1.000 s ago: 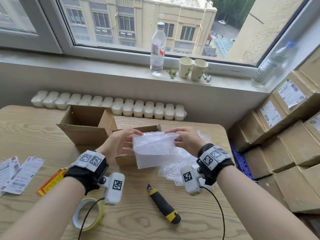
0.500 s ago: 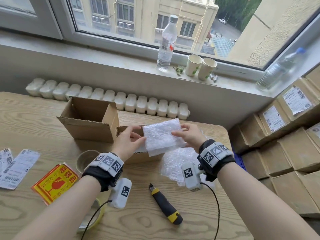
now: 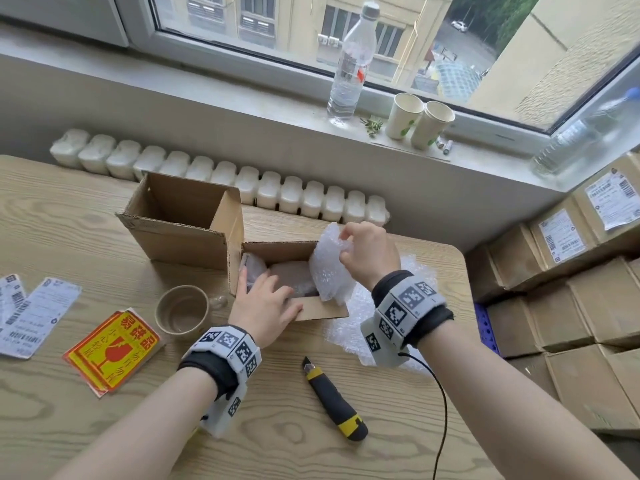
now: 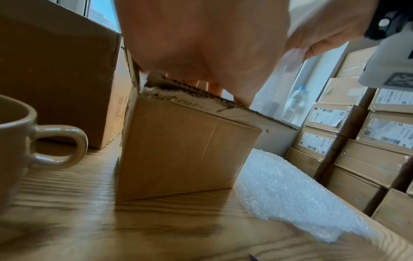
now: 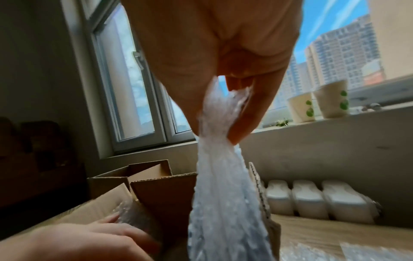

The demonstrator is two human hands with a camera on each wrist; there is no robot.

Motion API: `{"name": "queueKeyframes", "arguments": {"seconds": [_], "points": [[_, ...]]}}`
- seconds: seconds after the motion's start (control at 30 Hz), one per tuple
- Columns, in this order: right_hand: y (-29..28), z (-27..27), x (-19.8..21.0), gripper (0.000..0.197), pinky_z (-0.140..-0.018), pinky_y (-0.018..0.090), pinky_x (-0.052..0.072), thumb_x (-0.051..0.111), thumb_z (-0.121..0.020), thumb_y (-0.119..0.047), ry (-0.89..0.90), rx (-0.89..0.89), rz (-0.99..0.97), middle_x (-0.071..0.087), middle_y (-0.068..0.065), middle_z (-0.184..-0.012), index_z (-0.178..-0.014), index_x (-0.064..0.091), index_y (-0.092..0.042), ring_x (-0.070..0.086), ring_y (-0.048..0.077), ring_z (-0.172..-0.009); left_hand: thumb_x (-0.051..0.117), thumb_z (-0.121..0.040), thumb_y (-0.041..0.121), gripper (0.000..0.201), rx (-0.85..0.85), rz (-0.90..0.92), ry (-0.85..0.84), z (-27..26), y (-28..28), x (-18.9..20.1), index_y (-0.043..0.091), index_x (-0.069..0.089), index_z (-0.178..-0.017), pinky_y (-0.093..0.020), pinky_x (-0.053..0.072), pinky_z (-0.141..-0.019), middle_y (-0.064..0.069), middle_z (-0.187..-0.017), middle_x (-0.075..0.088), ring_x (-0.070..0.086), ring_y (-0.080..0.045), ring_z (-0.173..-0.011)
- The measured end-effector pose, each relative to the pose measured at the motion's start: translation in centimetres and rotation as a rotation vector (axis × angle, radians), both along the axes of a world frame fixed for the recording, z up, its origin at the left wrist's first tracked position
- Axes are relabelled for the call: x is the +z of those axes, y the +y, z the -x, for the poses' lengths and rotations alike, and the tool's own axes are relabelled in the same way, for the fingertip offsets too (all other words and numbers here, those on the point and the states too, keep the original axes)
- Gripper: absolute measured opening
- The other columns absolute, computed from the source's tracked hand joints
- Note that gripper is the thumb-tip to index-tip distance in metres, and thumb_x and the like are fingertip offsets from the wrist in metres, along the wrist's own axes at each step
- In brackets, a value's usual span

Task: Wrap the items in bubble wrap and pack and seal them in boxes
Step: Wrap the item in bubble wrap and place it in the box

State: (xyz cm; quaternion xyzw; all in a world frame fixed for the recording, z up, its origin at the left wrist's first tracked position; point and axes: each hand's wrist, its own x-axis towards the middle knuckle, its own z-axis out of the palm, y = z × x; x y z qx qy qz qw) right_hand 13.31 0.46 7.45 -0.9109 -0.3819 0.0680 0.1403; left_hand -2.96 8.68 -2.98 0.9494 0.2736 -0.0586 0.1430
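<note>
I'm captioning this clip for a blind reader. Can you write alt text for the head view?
A right hand pinches a piece of bubble wrap into a small open box while the left hand reaches inside it. A mug, knife and larger box lie on the table.

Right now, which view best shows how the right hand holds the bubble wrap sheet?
The right wrist view: the right hand pinches the bubble wrap sheet at its top. The head view shows it entering the small box. The left wrist view shows only a blurred edge.
</note>
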Motion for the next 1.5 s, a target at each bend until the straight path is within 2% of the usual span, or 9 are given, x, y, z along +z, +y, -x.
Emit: {"name": "queueKeyframes", "arguments": {"seconds": [0.17,0.37,0.47,0.6,0.77,1.1,1.23,1.37,1.5], "points": [[0.1,1.4,-1.4,0.022,-0.07,0.029,0.041,0.052,-0.088,-0.004,-0.115,0.06,-0.019,0.057,0.005,-0.101,-0.104,0.063,-0.013,0.058,0.026,-0.087,-0.016,-0.076,0.056,0.08,-0.084,-0.059,0.06,0.2,-0.3,-1.2,0.044,0.032,-0.139,-0.054,-0.019,-0.107,0.004,-0.148,0.035,0.015,-0.021,-0.143],[0.3,2.7,-4.3,0.026,-0.041,0.021,0.036,0.074,-0.063,0.009,-0.191,0.175,-0.118,0.058,0.011,-0.078,-0.083,0.063,-0.002,0.055,0.024,-0.048,0.005,-0.087,0.054,0.068,-0.08,-0.039,-0.034,0.4,-0.6,-0.9,0.03,0.06,-0.119,-0.052,-0.005,-0.113,-0.009,-0.14,0.047,0.026,-0.026,-0.141],[0.0,3.0,-6.0,0.028,-0.047,0.021,0.035,0.072,-0.063,0.012,-0.096,0.159,-0.192,0.057,0.012,-0.082,-0.085,0.062,-0.002,0.054,0.026,-0.053,0.032,-0.088,0.05,0.048,-0.053,-0.096,-0.117,0.6,-0.6,-0.7,0.021,0.07,-0.093,-0.05,0.011,-0.113,-0.018,-0.138,0.049,0.032,-0.031,-0.138],[0.4,3.3,-6.5,0.031,-0.066,0.033,0.049,0.058,-0.08,0.0,0.076,0.092,-0.117,0.052,0.015,-0.106,-0.11,0.059,-0.004,0.058,0.032,-0.084,0.061,-0.08,0.048,0.052,0.094,-0.117,-0.207,0.6,-1.0,-0.8,0.012,0.061,-0.117,-0.052,0.018,-0.114,-0.026,-0.15,0.025,0.016,-0.038,-0.143],[0.0,4.9,-6.7,0.046,-0.092,0.04,0.041,0.058,-0.078,-0.007,-0.078,0.126,0.036,0.05,0.014,-0.118,-0.122,0.058,-0.023,0.051,0.03,-0.106,0.054,-0.087,0.05,0.07,0.208,0.051,-0.172,0.6,-1.2,-0.7,0.011,0.032,-0.141,-0.041,0.005,-0.117,-0.025,-0.154,-0.012,-0.013,-0.036,-0.143],[0.2,4.9,-8.3,0.056,-0.091,0.039,0.044,0.042,-0.094,-0.009,0.158,0.113,0.361,0.039,0.015,-0.134,-0.145,0.02,-0.007,0.046,0.031,-0.123,0.064,-0.083,0.042,0.06,0.166,0.113,-0.192,0.9,-1.5,-1.1,-0.002,0.052,-0.123,-0.05,0.031,-0.11,-0.029,-0.148,0.025,0.027,-0.043,-0.136],[0.8,5.0,-8.3,0.039,-0.091,0.034,0.042,0.045,-0.09,-0.008,-0.016,0.106,0.31,0.038,0.014,-0.13,-0.129,0.043,-0.002,0.041,0.028,-0.118,0.062,-0.085,0.043,0.069,0.193,0.13,-0.227,1.1,-1.6,-0.8,-0.001,0.042,-0.134,-0.044,0.03,-0.112,-0.023,-0.153,0.011,0.017,-0.035,-0.142],[0.7,5.3,-8.4,0.044,-0.068,0.033,0.055,0.07,-0.061,0.006,-0.24,0.283,-0.009,0.059,0.018,-0.111,-0.104,0.063,0.003,0.061,0.029,-0.09,0.057,-0.086,0.049,0.084,0.252,0.196,-0.216,1.0,-1.3,-0.5,0.003,0.02,-0.145,-0.035,0.025,-0.112,-0.017,-0.155,-0.001,0.009,-0.027,-0.144],[0.3,5.3,-8.7,0.017,-0.054,0.031,0.055,0.055,-0.077,0.002,-0.184,0.321,0.102,0.056,0.014,-0.11,-0.092,0.064,0.0,0.06,0.025,-0.09,0.044,-0.089,0.056,0.082,0.226,0.207,-0.087,0.9,-1.2,-0.5,0.004,0.017,-0.147,-0.037,0.018,-0.115,-0.02,-0.155,0.008,0.008,-0.028,-0.144]]}}
